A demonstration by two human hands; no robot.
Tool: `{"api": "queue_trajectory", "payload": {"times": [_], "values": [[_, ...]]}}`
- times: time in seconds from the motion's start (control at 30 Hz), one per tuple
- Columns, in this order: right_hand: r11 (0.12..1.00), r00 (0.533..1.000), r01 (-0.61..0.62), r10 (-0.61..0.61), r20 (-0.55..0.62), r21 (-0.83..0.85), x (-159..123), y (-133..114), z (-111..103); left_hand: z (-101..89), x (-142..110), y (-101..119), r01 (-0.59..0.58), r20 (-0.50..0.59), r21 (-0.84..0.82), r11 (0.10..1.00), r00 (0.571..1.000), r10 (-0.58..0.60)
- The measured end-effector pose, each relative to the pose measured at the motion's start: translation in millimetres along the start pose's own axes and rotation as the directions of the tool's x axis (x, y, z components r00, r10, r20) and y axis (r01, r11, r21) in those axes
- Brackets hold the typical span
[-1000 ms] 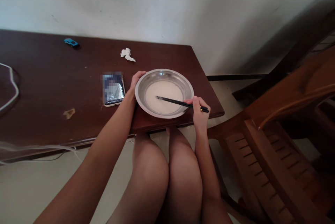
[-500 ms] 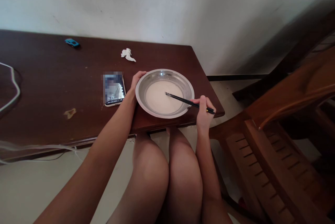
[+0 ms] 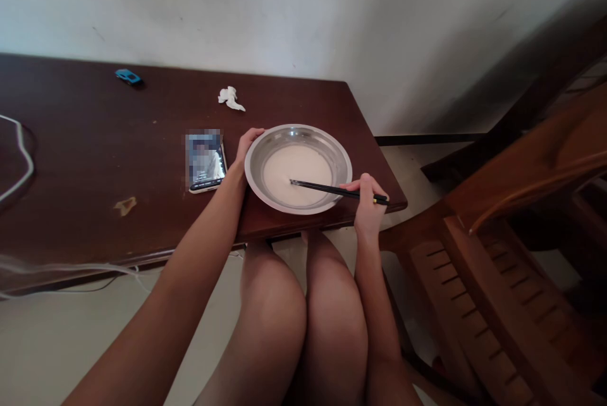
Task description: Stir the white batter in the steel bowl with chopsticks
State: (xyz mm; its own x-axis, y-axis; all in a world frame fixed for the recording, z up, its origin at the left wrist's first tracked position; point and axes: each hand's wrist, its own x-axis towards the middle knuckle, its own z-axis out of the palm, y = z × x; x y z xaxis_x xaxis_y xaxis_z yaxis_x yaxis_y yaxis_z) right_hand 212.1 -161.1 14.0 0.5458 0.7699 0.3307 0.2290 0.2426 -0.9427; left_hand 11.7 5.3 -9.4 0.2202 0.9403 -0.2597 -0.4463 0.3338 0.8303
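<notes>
A wide metal basin (image 3: 255, 172) stands near the front right edge of the dark wooden table, holding a whitish, milky liquid (image 3: 303, 169). My left hand (image 3: 246, 144) grips the basin at its left side, its fingers partly hidden by the rim. Black chopsticks (image 3: 327, 189) are held in my closed right hand (image 3: 370, 203), to the right of the basin. They reach over the right rim, and their tips meet the liquid a little left of its middle.
On the table (image 3: 85, 140) lie a phone (image 3: 206, 162) with a lit screen, a crumpled white tissue (image 3: 231, 98) and a blue toy car (image 3: 128, 76). A white cable (image 3: 26, 153) runs at far left. Wooden chairs (image 3: 474, 279) stand at right; a wall rises behind.
The chopstick tips have swung left and slightly toward me within the liquid. My right hand has shifted only a little, and my left hand stays at the basin.
</notes>
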Motion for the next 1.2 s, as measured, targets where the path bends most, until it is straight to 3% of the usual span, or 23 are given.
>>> {"api": "queue_trajectory", "payload": {"times": [0.1, 0.3, 0.47, 0.67, 0.83, 0.93, 1.03, 1.2], "values": [[0.997, 0.996, 0.015, -0.008, 0.086, -0.077, 1, 1, 1, 0.5, 0, 0, -0.026, -0.019, 0.014, 1.0, 0.999, 0.026], [1.0, 0.994, -0.016, 0.016, -0.105, 0.007, 2, 3, -1, 1.2, -1, 1, 0.0, 0.002, -0.024, 1.0, 1.0, 0.0], [0.995, 0.998, 0.007, -0.001, 0.065, -0.098, 1, -1, 2, 3.6, -1, 4, 0.026, -0.02, -0.052, 0.998, 0.999, -0.027], [1.0, 0.993, 0.0, -0.002, -0.115, -0.011, 3, -1, 3, 3.8, 0, 7, 0.061, -0.016, -0.071, 0.996, 0.998, -0.063], [0.996, 0.997, -0.003, 0.01, 0.082, -0.086, 3, -3, 6, 2.3, 3, 8, 0.05, -0.029, -0.039, 0.998, 0.998, -0.051], [0.994, 1.0, 0.0, 0.0, 0.0, -0.108, 4, -3, 7, 2.8, 2, 9, 0.047, -0.048, -0.022, 0.999, 0.998, -0.048], [1.0, 0.996, -0.016, 0.014, -0.092, -0.022, 4, -4, 7, 3.6, 2, 10, 0.035, -0.025, -0.03, 0.999, 0.999, -0.036], [0.995, 0.995, -0.002, 0.012, 0.102, -0.095, 2, -6, 7, 5.6, -2, 12, 0.063, -0.031, -0.049, 0.997, 0.997, -0.065]]}}
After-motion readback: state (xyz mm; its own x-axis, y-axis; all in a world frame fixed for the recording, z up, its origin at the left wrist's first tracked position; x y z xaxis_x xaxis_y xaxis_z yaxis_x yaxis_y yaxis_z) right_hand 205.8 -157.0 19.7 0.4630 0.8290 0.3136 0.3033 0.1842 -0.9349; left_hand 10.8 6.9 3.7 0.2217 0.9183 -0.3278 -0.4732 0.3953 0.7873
